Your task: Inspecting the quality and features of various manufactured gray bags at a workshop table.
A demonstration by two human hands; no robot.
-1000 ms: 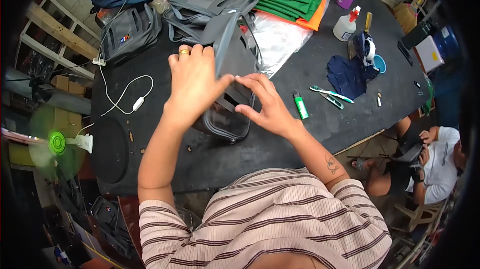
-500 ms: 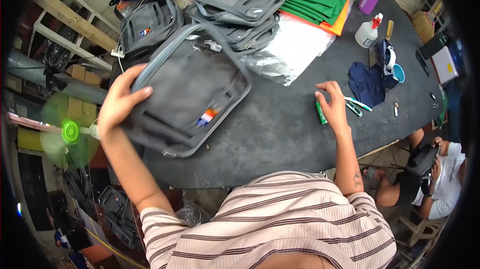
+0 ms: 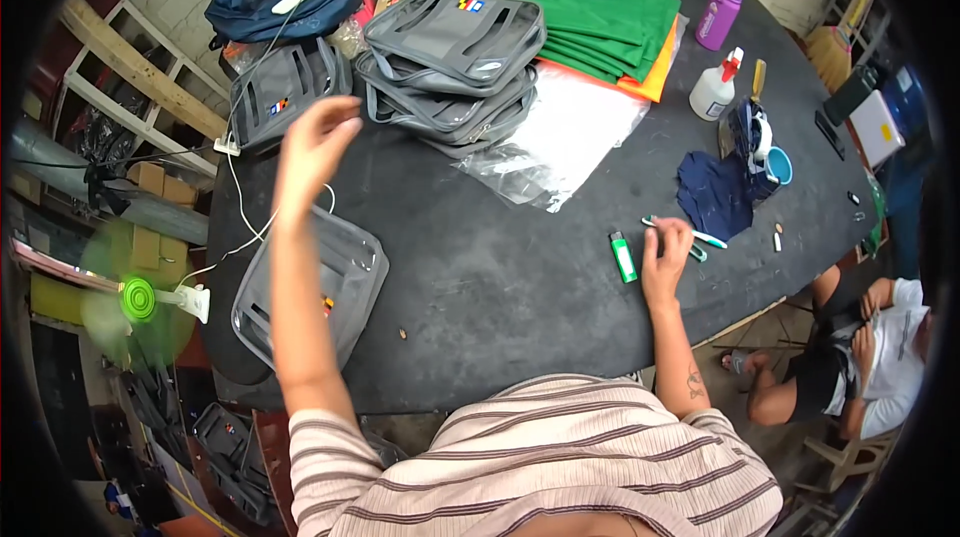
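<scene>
My left hand [image 3: 318,152] is raised over the left of the table, fingers apart and nothing in it. Below its forearm a grey bag [image 3: 352,272] with a clear front and a small flag patch lies flat, partly hidden by the arm. Just beyond the hand is a stack of similar grey bags [image 3: 455,37]. My right hand [image 3: 668,262] is low over the table, fingers bent and thumb apart. Beside its thumb lies a green lighter [image 3: 623,259]. A thin white-and-teal stick [image 3: 710,239] and teal thread snips [image 3: 698,254] are at its fingertips, partly covered.
Green fabric bags [image 3: 590,12] lie behind a clear plastic sheet [image 3: 570,137]. At the right are a spray bottle [image 3: 714,87], a purple bottle [image 3: 719,15] and dark blue cloth [image 3: 712,192]. A fan [image 3: 138,299] spins at left; another person [image 3: 880,357] sits at right.
My left hand has let go of the grey bag, which now lies at the table's left, and has risen away from it. My right hand has moved past the lighter to the stick and snips.
</scene>
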